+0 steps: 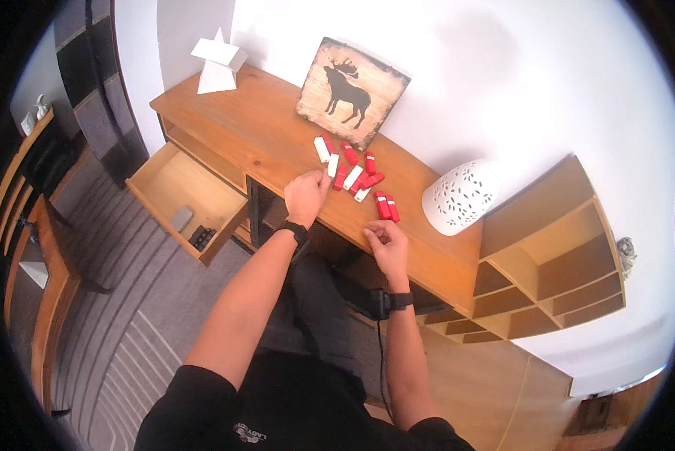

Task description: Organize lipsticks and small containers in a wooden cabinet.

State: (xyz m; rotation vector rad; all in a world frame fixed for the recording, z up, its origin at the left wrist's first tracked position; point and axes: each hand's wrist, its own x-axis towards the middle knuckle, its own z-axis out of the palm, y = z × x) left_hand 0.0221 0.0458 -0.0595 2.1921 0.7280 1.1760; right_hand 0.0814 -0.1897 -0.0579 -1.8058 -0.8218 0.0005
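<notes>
Several small red and white blocks lie loosely grouped on the wooden desk (270, 135). My left hand (305, 196) is at the desk's front edge, its fingers curled by the lower end of a white block (333, 165); whether they grip it cannot be told. Farther right, my right hand (388, 241) is over the front edge with thumb and fingertips drawn together and nothing visible between them. Just beyond it, two red blocks (386, 206) with pale bands sit side by side. Among the other blocks are a red block (349, 153) and a white block (353, 177).
A moose picture panel (351, 93) leans against the wall behind the blocks. To the right stand a white perforated lampshade-like cylinder (456, 197) and a wooden cubby shelf (563, 248). A white star ornament (218, 65) occupies the far left. The pulled-out drawer (182, 183) juts out at left.
</notes>
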